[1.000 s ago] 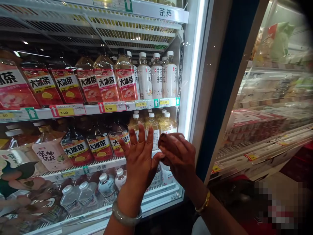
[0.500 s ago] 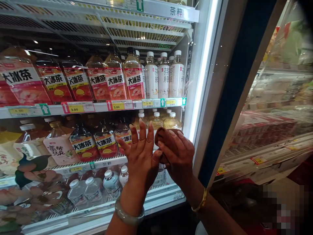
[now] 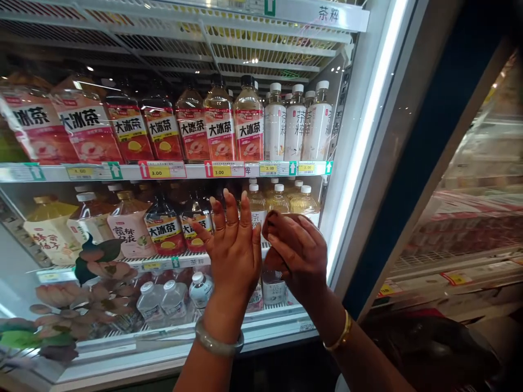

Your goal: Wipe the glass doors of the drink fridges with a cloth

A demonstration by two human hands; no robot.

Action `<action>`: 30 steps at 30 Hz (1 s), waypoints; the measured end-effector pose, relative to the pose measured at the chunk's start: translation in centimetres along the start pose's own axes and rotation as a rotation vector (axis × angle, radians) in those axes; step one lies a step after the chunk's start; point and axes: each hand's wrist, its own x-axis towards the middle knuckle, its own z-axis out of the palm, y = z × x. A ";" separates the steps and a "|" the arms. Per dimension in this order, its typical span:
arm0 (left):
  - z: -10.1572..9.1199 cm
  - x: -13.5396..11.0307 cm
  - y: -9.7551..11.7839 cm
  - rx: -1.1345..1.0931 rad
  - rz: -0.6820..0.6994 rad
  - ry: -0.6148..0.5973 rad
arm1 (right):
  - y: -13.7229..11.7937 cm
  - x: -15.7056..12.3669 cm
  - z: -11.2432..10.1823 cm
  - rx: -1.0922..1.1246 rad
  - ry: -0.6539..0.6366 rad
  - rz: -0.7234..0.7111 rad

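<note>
My left hand [image 3: 235, 247] is raised before the glass door of a drinks cooler, fingers outstretched and holding nothing. Whether its palm touches the glass I cannot tell. Just to its right, my right hand [image 3: 300, 256] grips a bunched brown cloth [image 3: 278, 224] at about the same height. The cloth's far side is hidden by my fingers. Behind the hands are clear-shouldered tea bottles with white caps [image 3: 279, 198] and dark iced tea bottles [image 3: 163, 226]. A grey bangle [image 3: 218, 340] circles my left wrist, a gold bracelet [image 3: 341, 332] my right.
Shelves hold rows of iced tea [image 3: 249, 130] and white-labelled bottles [image 3: 316, 122], with price tags [image 3: 220, 170] along the edge. A bright light strip [image 3: 368, 125] and the dark blue frame [image 3: 417, 158] border the cooler. Pinkish flowers [image 3: 65, 294] show at lower left, stocked shelves [image 3: 453, 218] at right.
The view has swung left, so cooler and bottles appear further right. My left hand's thumb has moved in closer to its fingers, and a gap now separates the hands. The cloth stays in my right hand.
</note>
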 end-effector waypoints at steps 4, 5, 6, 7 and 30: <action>0.2 -0.1 -0.6 -0.007 0.020 0.002 | 2.0 1.1 -0.3 -0.038 0.111 0.048; 0.2 -0.1 -0.6 -0.017 0.022 0.003 | 2.2 2.0 -0.1 -0.053 0.148 0.061; 0.2 -0.1 -0.7 -0.027 0.021 0.003 | 2.0 3.0 0.3 -0.062 0.163 0.069; 0.2 -0.1 -0.7 -0.036 0.023 0.004 | 1.6 3.8 0.8 -0.063 0.158 0.069; -2.4 -0.3 -3.2 -0.032 -0.021 -0.033 | -4.0 1.4 2.7 0.069 0.041 -0.009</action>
